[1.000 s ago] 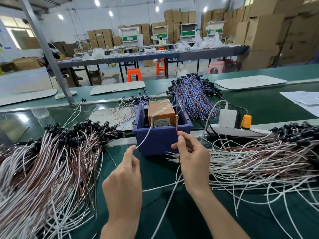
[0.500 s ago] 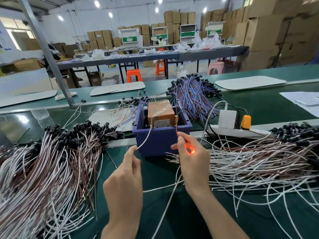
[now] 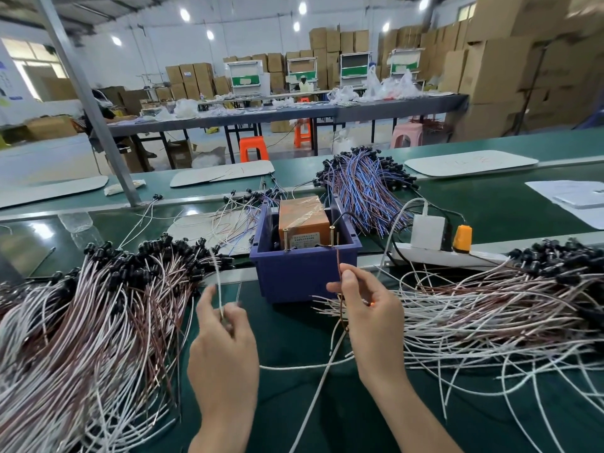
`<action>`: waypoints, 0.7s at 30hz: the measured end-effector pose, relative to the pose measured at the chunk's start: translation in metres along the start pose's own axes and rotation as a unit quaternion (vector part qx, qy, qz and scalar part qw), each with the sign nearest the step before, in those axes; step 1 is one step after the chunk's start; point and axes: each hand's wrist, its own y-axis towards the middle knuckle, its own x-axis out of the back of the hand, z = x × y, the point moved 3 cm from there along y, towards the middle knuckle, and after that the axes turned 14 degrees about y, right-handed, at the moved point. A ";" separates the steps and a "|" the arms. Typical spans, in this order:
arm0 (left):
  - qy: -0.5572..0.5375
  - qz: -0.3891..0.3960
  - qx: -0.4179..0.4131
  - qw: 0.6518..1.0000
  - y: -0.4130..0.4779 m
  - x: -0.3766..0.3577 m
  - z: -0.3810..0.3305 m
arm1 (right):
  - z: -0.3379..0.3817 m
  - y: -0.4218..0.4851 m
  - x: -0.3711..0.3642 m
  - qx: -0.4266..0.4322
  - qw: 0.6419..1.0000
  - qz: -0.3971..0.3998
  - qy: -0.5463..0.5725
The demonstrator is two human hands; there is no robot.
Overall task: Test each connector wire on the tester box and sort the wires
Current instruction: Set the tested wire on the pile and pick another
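An orange tester box (image 3: pixel 303 220) sits inside a blue bin (image 3: pixel 304 273) at the centre of the green bench, with two brass screw posts at its front. My right hand (image 3: pixel 369 308) pinches a brown wire lead (image 3: pixel 339 263) whose tip points up toward the right post. My left hand (image 3: pixel 222 348) pinches a white wire lead (image 3: pixel 218 286), held upright and away from the left post. A faint orange glow shows in my right palm. A big pile of white and brown wires (image 3: pixel 81 322) lies to the left, another pile (image 3: pixel 490 308) to the right.
A bundle of blue and purple wires (image 3: pixel 362 184) lies behind the bin. A white power strip (image 3: pixel 438 253) with a white adapter and an orange plug sits right of the bin. Loose wires (image 3: pixel 228 220) lie behind left. A metal post (image 3: pixel 98 125) rises at left.
My left hand pulled the white lead off the left post and swung it left and upright. The bright orange glow in my right hand has faded to a faint spot.
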 end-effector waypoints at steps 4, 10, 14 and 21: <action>0.057 -0.014 -0.063 0.996 -0.005 0.001 -0.008 | 0.007 -0.012 0.012 0.011 1.000 -0.011 0.000; 0.001 0.042 -0.406 0.913 -0.042 -0.011 -0.042 | 0.017 -0.008 0.012 -0.102 0.964 -0.025 0.243; 0.039 0.118 -0.502 0.856 -0.063 -0.029 -0.046 | 0.019 -0.001 0.019 -0.133 0.925 -0.016 0.356; 0.066 0.061 -0.513 0.854 -0.055 -0.032 -0.042 | 0.019 0.019 0.046 -0.151 0.862 -0.079 0.477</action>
